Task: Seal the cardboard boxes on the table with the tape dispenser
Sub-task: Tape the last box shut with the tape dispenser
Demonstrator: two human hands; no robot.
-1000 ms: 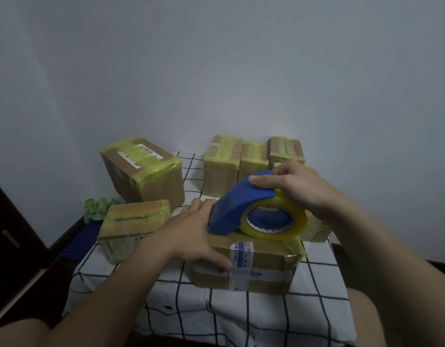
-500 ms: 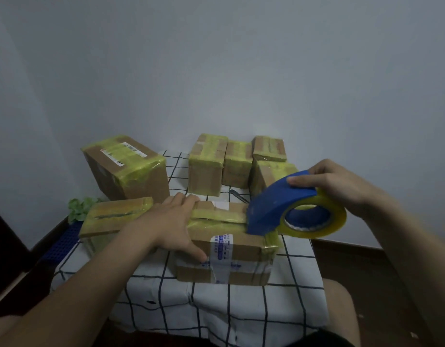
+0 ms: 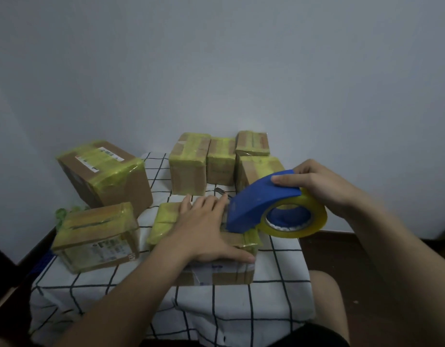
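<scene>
A low cardboard box [image 3: 216,275] with yellowish tape over its top lies at the front middle of the table. My left hand [image 3: 203,229] lies flat on its top with fingers spread, pressing it down. My right hand [image 3: 316,184] grips the blue tape dispenser [image 3: 256,204] from above. The dispenser carries a yellow-edged roll of clear tape [image 3: 294,219], and its front edge rests on the right part of the box top, right beside my left hand's fingers.
The table has a white cloth with a black grid [image 3: 279,296]. A taped box [image 3: 96,236] lies at the left, a larger tilted one [image 3: 103,176] behind it, and several small taped boxes [image 3: 221,161] stand at the back. Dark floor lies on the right.
The dispenser first ran right, off the box's right end, then came back left onto the box top. My left hand shifted right along the top. The camera view dropped slightly.
</scene>
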